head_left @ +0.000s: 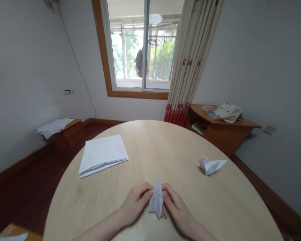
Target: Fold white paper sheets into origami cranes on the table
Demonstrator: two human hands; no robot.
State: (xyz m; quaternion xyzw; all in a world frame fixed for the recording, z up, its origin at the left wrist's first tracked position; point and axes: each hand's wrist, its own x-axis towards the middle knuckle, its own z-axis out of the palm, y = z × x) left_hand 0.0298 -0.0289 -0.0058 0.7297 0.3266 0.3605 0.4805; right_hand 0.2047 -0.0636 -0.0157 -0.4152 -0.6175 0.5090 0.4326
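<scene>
A small folded piece of white paper (155, 201), pointed at the top and notched at the bottom, is held between both hands near the table's front. My left hand (137, 201) pinches its left edge between thumb and fingers. On the other side, my right hand (175, 207) grips the right edge, its thumb against the paper and some fingers behind it. A finished-looking folded paper bird (212, 166) rests on the table to the right, apart from my hands. To the left lies a stack of white paper sheets (104, 152).
The round wooden table (153, 140) fills the middle. Beyond it stand a low cabinet (74, 134) with papers at left and a corner shelf (220, 134) with a cloth bag (228, 112) at right. A curtain (190, 63) hangs beside the window.
</scene>
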